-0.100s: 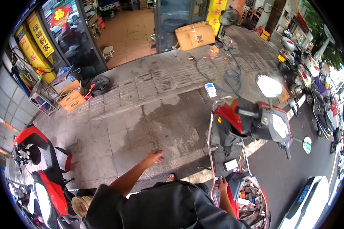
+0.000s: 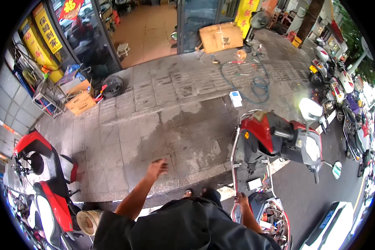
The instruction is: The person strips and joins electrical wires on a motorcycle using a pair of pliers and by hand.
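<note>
A red and black scooter with its body panels off stands at my right, its metal frame and wiring bare. My right hand is closed on the scooter's frame rail, beside the open rear bay full of parts and wires. A small white box sits in the frame just ahead of that hand. Over the pavement to the left, my left hand hangs in the air with loosely bent fingers, holding nothing.
Another red scooter stands at left, near a bucket. On the pavement lie a blue-and-white device, a coiled hose, a wheel and cardboard boxes. A white vehicle is at lower right.
My left hand has swung a little left. The right hand stays at the scooter's frame. The view has shifted, so the surroundings sit slightly further right, and my leg shows more.
</note>
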Demonstrator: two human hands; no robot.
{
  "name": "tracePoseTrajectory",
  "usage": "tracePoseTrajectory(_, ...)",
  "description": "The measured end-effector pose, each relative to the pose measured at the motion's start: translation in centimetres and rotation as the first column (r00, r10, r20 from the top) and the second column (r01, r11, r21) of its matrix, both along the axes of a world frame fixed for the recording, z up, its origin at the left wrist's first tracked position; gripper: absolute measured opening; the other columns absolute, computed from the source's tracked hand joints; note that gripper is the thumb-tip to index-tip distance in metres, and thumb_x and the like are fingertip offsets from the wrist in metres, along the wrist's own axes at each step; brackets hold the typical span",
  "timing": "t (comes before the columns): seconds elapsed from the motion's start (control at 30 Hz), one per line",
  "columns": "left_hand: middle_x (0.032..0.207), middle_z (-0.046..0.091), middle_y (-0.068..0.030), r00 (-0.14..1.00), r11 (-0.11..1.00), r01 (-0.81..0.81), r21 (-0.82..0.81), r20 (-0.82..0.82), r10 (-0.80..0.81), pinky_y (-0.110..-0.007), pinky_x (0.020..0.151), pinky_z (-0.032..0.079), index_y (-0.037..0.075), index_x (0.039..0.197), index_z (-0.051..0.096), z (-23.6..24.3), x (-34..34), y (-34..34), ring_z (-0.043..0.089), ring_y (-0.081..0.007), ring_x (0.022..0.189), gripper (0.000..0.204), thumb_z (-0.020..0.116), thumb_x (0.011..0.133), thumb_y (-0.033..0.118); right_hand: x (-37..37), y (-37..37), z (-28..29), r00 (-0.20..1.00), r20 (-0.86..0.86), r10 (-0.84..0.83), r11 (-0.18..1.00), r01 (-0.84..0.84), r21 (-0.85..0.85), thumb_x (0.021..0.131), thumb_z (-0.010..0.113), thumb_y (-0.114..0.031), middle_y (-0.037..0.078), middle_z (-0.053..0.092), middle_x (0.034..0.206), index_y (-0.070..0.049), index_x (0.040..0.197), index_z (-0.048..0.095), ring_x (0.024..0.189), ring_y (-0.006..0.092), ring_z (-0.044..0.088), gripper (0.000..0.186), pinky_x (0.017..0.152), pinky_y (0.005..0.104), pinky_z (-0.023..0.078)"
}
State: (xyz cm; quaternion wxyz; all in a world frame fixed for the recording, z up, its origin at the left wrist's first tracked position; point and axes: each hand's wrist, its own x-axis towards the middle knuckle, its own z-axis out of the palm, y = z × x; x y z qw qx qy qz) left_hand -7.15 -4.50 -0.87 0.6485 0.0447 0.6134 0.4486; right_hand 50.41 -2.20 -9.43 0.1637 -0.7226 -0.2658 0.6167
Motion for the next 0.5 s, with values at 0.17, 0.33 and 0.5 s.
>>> tracePoseTrajectory(0.17,0.092,0.065,-0.0063,0.913,0.923,-0.342,0.176,0.296,0.282,-0.037,0.082,0.051,0.011,0.120,0.060,-2.5,-10.6,6.6,0.063,-0.0215,0.087,0.040,0.054,0.098,0.044,-4.2,8.0,-1.0,0.999,-0.006,-0.041,0.995,0.041,-0.092,0.099,0.055,-0.028,0.005,0.058,0.071,-0.009,0.101,0.058,0.050,0.0141,0.052,0.020,0.041,0.0271,0.041)
tracePoseTrajectory(0.33,0.099,0.069,-0.0080,0.930,0.904,-0.365,0.224,0.046,0.364,-0.034,0.072,0.053,0.009,0.125,0.057,-5.9,-22.7,13.3,0.065,-0.0192,0.082,0.042,0.055,0.099,0.041,-5.0,16.5,-9.4,0.957,-0.228,-0.178,0.948,0.105,-0.301,0.099,0.052,-0.027,0.002,0.050,0.059,-0.010,0.091,0.059,0.041,0.0155,0.046,0.020,0.035,0.0314,0.037)
tracePoseTrajectory(0.5,0.088,0.069,-0.0178,0.857,0.875,-0.461,-0.150,-0.331,0.395,-0.036,0.059,0.055,0.001,0.112,0.056,-14.4,-35.4,6.9,0.066,-0.0226,0.068,0.042,0.059,0.095,0.039,-23.8,34.6,-11.7,0.962,-0.270,-0.031,0.978,-0.027,-0.208,0.095,0.062,-0.028,0.004,0.050,0.064,-0.008,0.088,0.051,0.049,0.0188,0.049,0.025,0.043,0.0351,0.040)
